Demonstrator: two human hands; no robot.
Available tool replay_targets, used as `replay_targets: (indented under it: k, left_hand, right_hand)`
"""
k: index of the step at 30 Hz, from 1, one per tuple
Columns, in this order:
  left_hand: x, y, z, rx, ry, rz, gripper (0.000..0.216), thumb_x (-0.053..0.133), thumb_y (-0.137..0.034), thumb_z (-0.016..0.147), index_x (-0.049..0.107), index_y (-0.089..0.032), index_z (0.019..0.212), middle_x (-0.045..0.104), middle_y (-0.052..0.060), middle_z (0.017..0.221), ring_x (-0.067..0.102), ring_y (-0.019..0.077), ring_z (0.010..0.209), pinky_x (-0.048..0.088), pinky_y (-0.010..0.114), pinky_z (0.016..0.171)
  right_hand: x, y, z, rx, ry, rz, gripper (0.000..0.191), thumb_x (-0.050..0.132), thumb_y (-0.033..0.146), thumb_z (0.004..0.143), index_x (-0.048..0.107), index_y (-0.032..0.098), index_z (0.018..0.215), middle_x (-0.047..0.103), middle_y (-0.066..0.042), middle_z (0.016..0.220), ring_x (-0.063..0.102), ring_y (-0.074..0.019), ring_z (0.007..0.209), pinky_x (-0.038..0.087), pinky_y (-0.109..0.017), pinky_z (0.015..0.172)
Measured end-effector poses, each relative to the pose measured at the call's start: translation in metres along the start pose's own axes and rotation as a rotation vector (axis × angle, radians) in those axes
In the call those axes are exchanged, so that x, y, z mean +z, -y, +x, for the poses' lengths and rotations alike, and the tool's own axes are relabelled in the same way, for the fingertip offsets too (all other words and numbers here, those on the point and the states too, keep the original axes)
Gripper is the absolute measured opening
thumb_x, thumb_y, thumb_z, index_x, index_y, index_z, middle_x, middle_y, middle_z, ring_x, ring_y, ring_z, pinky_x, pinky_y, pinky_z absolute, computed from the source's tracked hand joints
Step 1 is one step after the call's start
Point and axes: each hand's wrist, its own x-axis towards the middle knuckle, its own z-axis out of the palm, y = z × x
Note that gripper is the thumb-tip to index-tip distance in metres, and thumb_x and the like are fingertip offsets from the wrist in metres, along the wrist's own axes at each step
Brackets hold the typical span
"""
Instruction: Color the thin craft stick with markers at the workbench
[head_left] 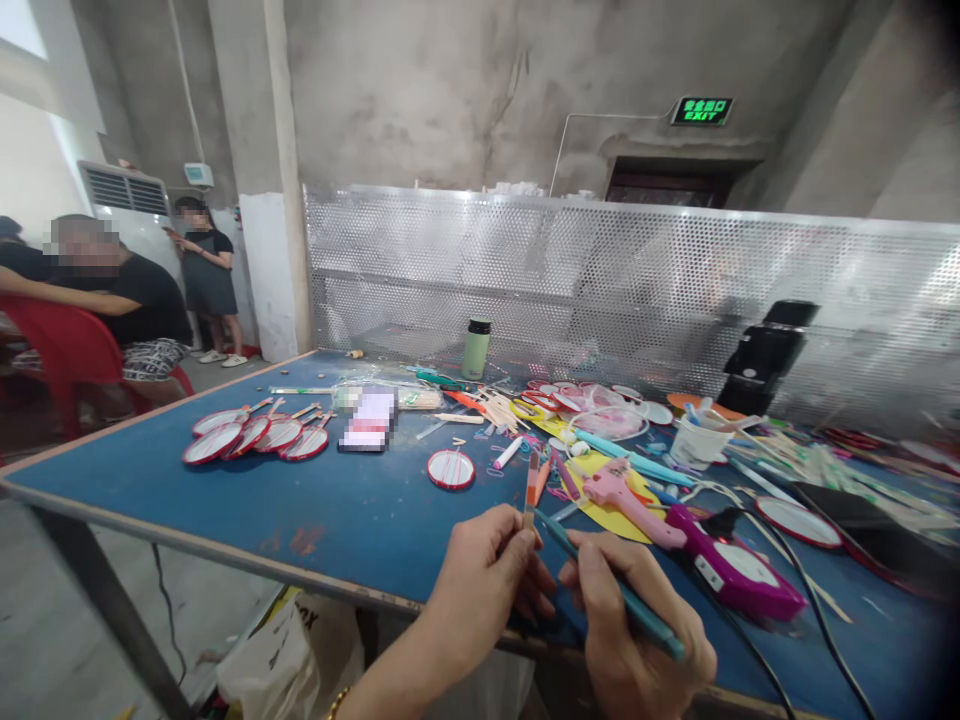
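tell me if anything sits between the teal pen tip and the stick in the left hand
Nothing visible does. The left hand pinches the stick upright, and the teal pen in the right hand points its tip at the stick's lower end.

Bare tabletop point(352, 510) leftward; purple glue gun point(739, 572) and cables point(825, 625) rightward.

Grey concrete wall point(450, 90), perforated metal screen point(600, 280)

Red-rimmed round fans point(255, 437) lie left on the blue table point(352, 510); a green bottle point(475, 349) stands centre, a pink glue gun point(622, 497) lower right.
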Motion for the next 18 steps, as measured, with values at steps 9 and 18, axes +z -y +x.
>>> replay_targets:
  k: [9, 18]
  left_hand:
    - [0.0001, -0.0001, -0.0006, 0.018, 0.011, -0.010, 0.026, 0.053, -0.042, 0.091, 0.052, -0.018, 0.082, 0.064, 0.000, 0.064, 0.061, 0.0129, 0.051, 0.044, 0.021, 0.049]
    - [0.0006, -0.0008, -0.0004, 0.027, -0.002, 0.007, 0.027, 0.054, -0.043, 0.090, 0.052, -0.018, 0.078, 0.063, 0.000, 0.063, 0.061, 0.0133, 0.051, 0.045, 0.022, 0.049]
  right_hand:
    - [0.0001, -0.0014, -0.0010, -0.076, 0.050, 0.009, 0.020, 0.058, 0.032, 0.093, 0.069, 0.021, 0.079, 0.064, 0.003, 0.062, 0.058, -0.0101, 0.052, 0.048, -0.022, 0.060]
    - [0.0002, -0.0022, 0.0010, -0.111, 0.079, 0.014, 0.019, 0.057, 0.029, 0.093, 0.068, 0.022, 0.079, 0.064, 0.004, 0.062, 0.058, -0.0092, 0.051, 0.047, -0.021, 0.059]
